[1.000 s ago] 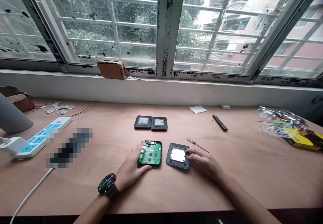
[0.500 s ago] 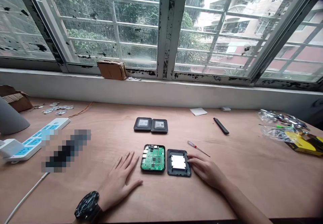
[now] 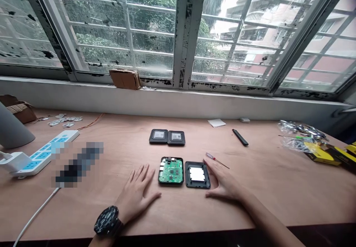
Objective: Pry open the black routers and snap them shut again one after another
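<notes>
My left hand [image 3: 135,193] rests flat on the plywood table [image 3: 258,198], fingers spread, just left of a green circuit board [image 3: 171,171] seated in a black housing. My right hand [image 3: 222,183] lies open beside a black cover [image 3: 197,175] with a white pad, its fingertips close to the cover's right edge. Neither hand holds anything. Just past my right fingers lies a red-handled screwdriver [image 3: 215,160]. Farther away sit two closed black devices [image 3: 158,136] [image 3: 176,137], side by side. A black wristwatch [image 3: 107,220] circles my left wrist.
A blue-and-white power strip [image 3: 44,152] with a white cable lies at left, near small metal pieces [image 3: 65,120]. A black bar [image 3: 240,137], a plastic bag of metal parts [image 3: 300,135] and a yellow box [image 3: 321,154] lie at right. The table's back meets a white sill below a window.
My left hand has come off the circuit board and moved left onto the table. My right hand has slid off the cover's edge to its right side.
</notes>
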The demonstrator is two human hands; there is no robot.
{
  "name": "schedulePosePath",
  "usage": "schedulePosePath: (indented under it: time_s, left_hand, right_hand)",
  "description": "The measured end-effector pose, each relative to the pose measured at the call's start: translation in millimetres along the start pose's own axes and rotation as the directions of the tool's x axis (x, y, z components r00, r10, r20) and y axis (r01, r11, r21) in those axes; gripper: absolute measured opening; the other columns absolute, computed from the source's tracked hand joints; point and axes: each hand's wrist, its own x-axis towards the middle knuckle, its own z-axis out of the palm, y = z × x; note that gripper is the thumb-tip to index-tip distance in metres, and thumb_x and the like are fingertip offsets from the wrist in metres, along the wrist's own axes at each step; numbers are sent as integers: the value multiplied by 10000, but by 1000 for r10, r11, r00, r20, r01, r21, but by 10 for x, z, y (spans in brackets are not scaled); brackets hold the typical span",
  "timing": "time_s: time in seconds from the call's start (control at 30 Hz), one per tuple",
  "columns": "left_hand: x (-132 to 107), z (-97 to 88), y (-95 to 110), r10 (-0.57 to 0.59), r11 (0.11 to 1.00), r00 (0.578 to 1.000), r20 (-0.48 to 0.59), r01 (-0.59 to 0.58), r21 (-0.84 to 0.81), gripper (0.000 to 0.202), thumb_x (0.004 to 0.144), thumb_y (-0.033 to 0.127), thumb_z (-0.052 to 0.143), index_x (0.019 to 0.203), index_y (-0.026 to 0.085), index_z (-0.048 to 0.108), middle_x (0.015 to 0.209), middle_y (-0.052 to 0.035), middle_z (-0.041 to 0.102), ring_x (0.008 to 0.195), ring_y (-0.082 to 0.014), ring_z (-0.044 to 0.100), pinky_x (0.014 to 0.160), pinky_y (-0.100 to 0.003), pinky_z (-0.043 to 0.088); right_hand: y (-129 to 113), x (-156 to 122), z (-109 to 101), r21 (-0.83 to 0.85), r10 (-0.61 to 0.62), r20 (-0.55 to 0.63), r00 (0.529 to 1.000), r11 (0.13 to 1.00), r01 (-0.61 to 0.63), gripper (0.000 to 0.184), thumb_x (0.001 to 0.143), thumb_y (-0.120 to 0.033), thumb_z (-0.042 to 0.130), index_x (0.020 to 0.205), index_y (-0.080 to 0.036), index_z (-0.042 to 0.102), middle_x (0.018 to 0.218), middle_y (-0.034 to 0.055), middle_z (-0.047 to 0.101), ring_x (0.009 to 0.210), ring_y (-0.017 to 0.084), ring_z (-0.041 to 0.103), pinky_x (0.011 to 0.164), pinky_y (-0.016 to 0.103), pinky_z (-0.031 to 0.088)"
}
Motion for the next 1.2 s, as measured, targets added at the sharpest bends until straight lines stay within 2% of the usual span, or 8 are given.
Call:
schedulePosePath:
  time_s: [0.27, 0.4, 0.5, 0.6, 0.77, 0.93, 1.07, 1.2]
  left_hand:
    - [98, -132, -43, -20, 994, 997, 79, 28, -107, 880, 859, 749, 590, 1570, 277, 376, 1633, -106, 306, 1502, -403, 279, 1195, -609, 285]
    - [492, -285, -155, 1, 975, 981, 193, 41, -217, 1061, 722, 744, 743, 1569, 230, 363, 1606, -141, 368, 1504, -387, 287, 1174, -542, 356]
    - [831, -273, -178, 122, 968, 956, 266, -56, -243, 1199, 572, 740, 840, 1553, 223, 384, 1627, -162, 316, 1523, -424, 197, 1220, -585, 217]
    - [1041, -148, -105, 227, 951, 934, 277, -151, -271, 1229, 584, 753, 826, 1574, 214, 335, 1641, -178, 270, 1532, -425, 153, 1221, -623, 131]
    - [1084, -11, -52, 305, 908, 932, 196, -223, -355, 1157, 608, 747, 826, 1553, 243, 387, 1633, -146, 301, 1529, -401, 201, 1232, -600, 113]
    - [1022, -72, -279, 135, 870, 991, 28, -105, -482, 790, 777, 643, 769, 1411, 208, 590, 1467, -116, 569, 1367, -329, 525, 1148, -432, 401]
    - [1004, -92, -405, 51, 869, 998, -32, -60, -491, 540, 920, 545, 651, 1336, 201, 654, 1316, -86, 693, 1199, -279, 664, 1027, -361, 510]
    - [1002, -61, -407, 38, 873, 996, -75, -70, -483, 428, 924, 471, 673, 1260, 209, 703, 1281, -73, 713, 1173, -264, 672, 1023, -354, 505]
  right_hand:
    - [41, 41, 45, 199, 52, -79, 996, 979, -35, 1058, 724, -526, 830, 1595, -281, 283, 1596, 134, 399, 1468, 353, 380, 1199, 532, 349]
    - [115, 173, 27, 516, 126, -192, 973, 856, -9, 928, 821, -590, 709, 1578, -273, 275, 1440, 159, 541, 1317, 318, 563, 1062, 495, 508]
    - [44, 301, -40, 664, 222, -264, 939, 747, 10, 830, 878, -661, 577, 1558, -278, 295, 1390, 168, 558, 1261, 339, 608, 982, 510, 551]
    - [-99, 405, -88, 717, 215, -303, 928, 693, 73, 763, 912, -670, 500, 1543, -275, 328, 1408, 171, 549, 1264, 345, 607, 1021, 538, 521]
    - [-365, 604, -140, 549, 14, -274, 962, 823, 145, 778, 868, -603, 652, 1523, -262, 408, 1454, 154, 539, 1327, 327, 549, 1118, 513, 446]
    - [-765, 915, -179, 225, -189, -67, 980, 954, 200, 873, 737, -551, 819, 1487, -238, 498, 1508, 138, 481, 1369, 343, 491, 1147, 468, 422]
    - [-968, 1134, -58, 75, -229, 122, 966, 972, 222, 940, 718, -607, 812, 1504, -205, 489, 1532, 161, 469, 1343, 362, 520, 1122, 462, 452]
    - [-940, 1236, 174, 31, -227, 146, 963, 974, 224, 973, 710, -637, 803, 1510, -184, 485, 1545, 170, 462, 1363, 381, 499, 1130, 471, 445]
